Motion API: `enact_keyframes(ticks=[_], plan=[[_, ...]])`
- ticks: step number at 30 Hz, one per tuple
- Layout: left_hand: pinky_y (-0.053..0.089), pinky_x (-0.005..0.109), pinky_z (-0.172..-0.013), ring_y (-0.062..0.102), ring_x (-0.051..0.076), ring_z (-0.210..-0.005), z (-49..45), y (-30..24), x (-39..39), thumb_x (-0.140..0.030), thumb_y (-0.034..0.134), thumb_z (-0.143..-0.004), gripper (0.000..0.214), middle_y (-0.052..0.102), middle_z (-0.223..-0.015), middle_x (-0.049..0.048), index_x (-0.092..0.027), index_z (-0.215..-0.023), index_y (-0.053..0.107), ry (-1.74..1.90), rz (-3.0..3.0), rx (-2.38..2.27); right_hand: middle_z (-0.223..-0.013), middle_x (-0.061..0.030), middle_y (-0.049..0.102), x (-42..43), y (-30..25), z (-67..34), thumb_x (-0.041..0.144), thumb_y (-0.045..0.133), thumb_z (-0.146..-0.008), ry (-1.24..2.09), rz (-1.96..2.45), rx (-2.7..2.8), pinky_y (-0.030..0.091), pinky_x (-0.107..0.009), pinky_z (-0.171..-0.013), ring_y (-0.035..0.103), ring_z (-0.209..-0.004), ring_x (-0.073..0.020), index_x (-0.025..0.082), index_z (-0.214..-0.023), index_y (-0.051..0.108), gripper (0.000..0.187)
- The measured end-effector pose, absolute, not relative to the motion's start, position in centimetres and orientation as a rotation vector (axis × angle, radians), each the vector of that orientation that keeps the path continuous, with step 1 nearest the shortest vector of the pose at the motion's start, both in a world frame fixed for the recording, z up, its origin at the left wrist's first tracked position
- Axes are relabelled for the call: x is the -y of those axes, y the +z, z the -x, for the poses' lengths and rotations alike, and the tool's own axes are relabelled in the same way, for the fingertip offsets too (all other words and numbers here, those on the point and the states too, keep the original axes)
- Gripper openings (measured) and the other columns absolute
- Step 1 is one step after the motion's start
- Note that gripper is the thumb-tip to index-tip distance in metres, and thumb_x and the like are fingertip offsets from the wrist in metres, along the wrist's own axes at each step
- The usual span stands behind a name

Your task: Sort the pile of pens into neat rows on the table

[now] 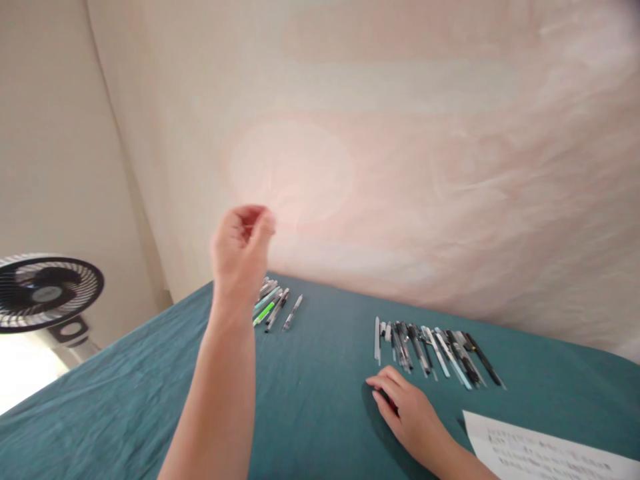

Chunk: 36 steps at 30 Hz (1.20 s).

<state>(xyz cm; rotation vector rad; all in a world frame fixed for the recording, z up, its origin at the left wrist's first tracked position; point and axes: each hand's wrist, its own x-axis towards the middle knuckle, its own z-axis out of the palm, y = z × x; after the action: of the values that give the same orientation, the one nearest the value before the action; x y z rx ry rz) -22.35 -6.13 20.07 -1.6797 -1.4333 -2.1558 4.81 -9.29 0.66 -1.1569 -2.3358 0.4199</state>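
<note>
Hovering well above the teal cloth (pixel 320 407), the left hand (pixel 241 243) has thumb and fingertips drawn together; whether anything is pinched between them cannot be told. The right hand (pixel 410 408) rests low at the near edge of the right-hand pen row (pixel 436 353), fingers loosely curled; what lies under the palm, if anything, is not visible. Pens in that row lie side by side, several overlapping. A smaller pen group (pixel 277 311) lies at left, partly hidden by the left forearm, with one clear pen (pixel 293 313) just apart from it.

Assessment: slim barrels likely roll, so each is best gripped singly at mid-length and lifted straight up. The left forearm should be kept from blocking sight of the group. The right forearm should avoid dragging the paper (pixel 543 448).
</note>
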Motion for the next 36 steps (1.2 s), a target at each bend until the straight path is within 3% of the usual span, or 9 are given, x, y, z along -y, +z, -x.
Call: enact_keyframes(ticks=[3,5,6,10,21,28,36], plan=[[0.044,0.027,-0.072,0.057,0.017,-0.081,23.9,15.7,0.8,-0.034,0.051,-0.075,0.028,0.064,-0.088,0.0055,-0.017,-0.095,0.061,-1.33,1.856,2.18,-0.091,-0.0051,0.055,9.3,0.7,-4.8,0.018,0.037,-0.084,0.419,1.149,2.342,0.044,-0.026,-0.07,0.056,-0.077,-0.0149,0.021,-0.098,0.055,0.024],[0.043,0.029,-0.075,0.057,0.019,-0.088,25.0,12.2,-1.9,-0.03,0.053,-0.072,0.024,0.064,-0.093,0.0059,-0.02,-0.091,0.063,-0.793,1.718,2.506,-0.091,-0.0051,0.055,9.3,0.8,-4.8,0.018,0.036,-0.084,0.424,1.129,2.339,0.044,-0.026,-0.069,0.056,-0.076,-0.0148,0.021,-0.098,0.055,0.024],[0.042,0.03,-0.076,0.057,0.022,-0.09,25.5,10.6,-2.8,-0.026,0.054,-0.071,0.022,0.064,-0.094,0.0084,-0.019,-0.089,0.064,-0.723,1.67,2.552,-0.09,-0.0051,0.055,9.3,0.8,-4.8,0.018,0.036,-0.084,0.428,1.118,2.338,0.044,-0.026,-0.069,0.056,-0.076,-0.0147,0.021,-0.098,0.055,0.024],[0.039,0.039,-0.08,0.052,0.028,-0.1,27.0,6.4,-3.6,-0.019,0.045,-0.075,0.025,0.058,-0.106,0.0165,-0.015,-0.092,0.063,-0.622,1.477,2.619,-0.091,-0.0047,0.054,9.4,1.1,-4.8,0.018,0.035,-0.085,0.439,1.103,2.344,0.044,-0.026,-0.07,0.056,-0.079,-0.0149,0.022,-0.099,0.055,0.024],[0.033,0.042,-0.083,0.046,0.027,-0.107,28.6,2.7,-4.6,-0.019,0.033,-0.082,0.031,0.055,-0.111,0.015,-0.017,-0.099,0.058,-0.529,1.268,2.7,-0.093,-0.0043,0.053,9.5,1.2,-4.9,0.017,0.035,-0.085,0.444,1.131,2.363,0.043,-0.026,-0.071,0.056,-0.08,-0.0147,0.022,-0.099,0.054,0.024],[0.034,0.041,-0.082,0.048,0.027,-0.105,29.3,3.1,-4.4,-0.024,0.036,-0.081,0.029,0.058,-0.107,0.0132,-0.021,-0.095,0.061,-0.512,1.281,2.781,-0.092,-0.0043,0.054,9.6,1.3,-4.9,0.016,0.035,-0.085,0.434,1.142,2.361,0.042,-0.026,-0.071,0.056,-0.079,-0.015,0.021,-0.098,0.055,0.024],[0.035,0.046,-0.079,0.048,0.034,-0.104,29.4,4.2,-3.6,-0.033,0.043,-0.078,0.029,0.058,-0.102,0.0201,-0.017,-0.093,0.063,-0.658,1.583,2.755,-0.093,-0.0048,0.054,9.5,1.3,-4.9,0.016,0.036,-0.084,0.449,1.143,2.36,0.042,-0.025,-0.071,0.056,-0.08,-0.0151,0.02,-0.098,0.055,0.024]])
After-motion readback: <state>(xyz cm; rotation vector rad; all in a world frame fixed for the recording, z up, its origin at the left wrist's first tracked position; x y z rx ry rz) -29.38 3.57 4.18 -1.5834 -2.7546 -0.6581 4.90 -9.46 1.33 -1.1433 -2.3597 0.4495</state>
